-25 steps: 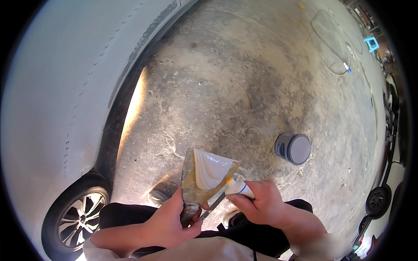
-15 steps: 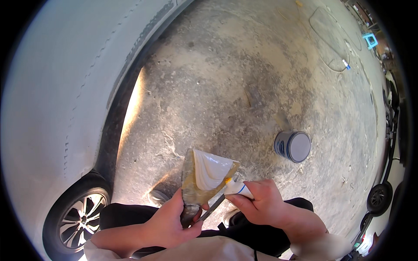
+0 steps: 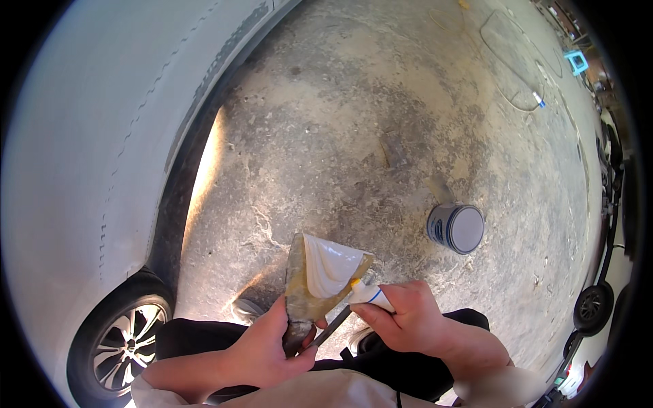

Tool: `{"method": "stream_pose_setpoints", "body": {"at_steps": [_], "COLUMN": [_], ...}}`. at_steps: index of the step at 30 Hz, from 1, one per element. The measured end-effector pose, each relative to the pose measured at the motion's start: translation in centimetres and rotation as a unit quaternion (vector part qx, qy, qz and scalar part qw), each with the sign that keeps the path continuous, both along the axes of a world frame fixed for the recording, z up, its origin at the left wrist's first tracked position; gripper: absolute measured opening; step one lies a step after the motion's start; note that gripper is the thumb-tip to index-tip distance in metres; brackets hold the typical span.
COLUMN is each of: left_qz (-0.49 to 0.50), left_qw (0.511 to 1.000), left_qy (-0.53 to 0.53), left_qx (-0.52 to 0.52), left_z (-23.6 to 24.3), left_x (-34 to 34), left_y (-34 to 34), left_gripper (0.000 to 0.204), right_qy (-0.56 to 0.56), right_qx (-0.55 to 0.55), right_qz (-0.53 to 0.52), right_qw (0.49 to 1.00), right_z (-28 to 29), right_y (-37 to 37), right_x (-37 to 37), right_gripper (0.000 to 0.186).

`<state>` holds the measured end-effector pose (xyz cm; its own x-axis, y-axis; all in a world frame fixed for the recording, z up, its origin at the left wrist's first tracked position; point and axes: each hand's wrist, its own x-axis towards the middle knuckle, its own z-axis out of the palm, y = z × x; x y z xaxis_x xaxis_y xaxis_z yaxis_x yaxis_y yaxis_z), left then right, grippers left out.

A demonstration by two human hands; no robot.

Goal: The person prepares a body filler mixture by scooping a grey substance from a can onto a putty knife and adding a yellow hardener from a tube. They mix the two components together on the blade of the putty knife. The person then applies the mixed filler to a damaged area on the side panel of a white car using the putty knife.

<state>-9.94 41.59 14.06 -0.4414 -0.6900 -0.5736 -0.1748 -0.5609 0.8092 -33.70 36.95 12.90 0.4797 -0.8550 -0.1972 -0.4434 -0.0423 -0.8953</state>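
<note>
My left hand (image 3: 262, 347) is closed around the narrow lower end of a wide, stained putty knife (image 3: 299, 292). A smooth heap of white putty (image 3: 330, 265) covers much of its blade. A thin dark strip (image 3: 335, 325) slants up from the fingers of that hand toward the right; its kind is hard to make out. Pinched in my right hand (image 3: 411, 316) is a white tube (image 3: 371, 295) with a blue line. Its yellow tip (image 3: 355, 282) points at the blade's right edge, close to the putty.
A lidded can (image 3: 456, 228) stands on the stained concrete floor (image 3: 326, 136), right of my hands. The pale car body (image 3: 81, 149) and its wheel (image 3: 130, 340) border the left. A hose (image 3: 500, 58) and a blue stool (image 3: 577, 62) lie far right.
Both hands keep almost the same place and grip. The putty knife and the tube have barely shifted; the view has moved very slightly.
</note>
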Motion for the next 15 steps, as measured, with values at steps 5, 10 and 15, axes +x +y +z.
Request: {"method": "stream_pose_setpoints", "body": {"at_steps": [5,10,15], "left_qz": [0.021,0.098,0.091], "left_qw": [1.000,0.995,0.995], "left_qy": [-0.020,-0.007,0.005], "left_qx": [-0.008,-0.014,-0.026], "left_z": [0.1,0.5,0.1], "left_x": [0.6,0.4,0.4], "left_y": [-0.4,-0.9,-0.8], "left_gripper": [0.051,0.057,0.062], "right_qy": [-0.017,-0.080,-0.123], "right_qx": [0.123,0.231,0.290], "right_qz": [-0.027,-0.022,-0.068], "right_qw": [0.992,0.969,0.947], "right_z": [0.9,0.2,0.7], "right_y": [-0.7,-1.1,-1.4], "right_x": [-1.3,-3.5,-2.8], "right_gripper": [0.014,0.059,0.036]}}
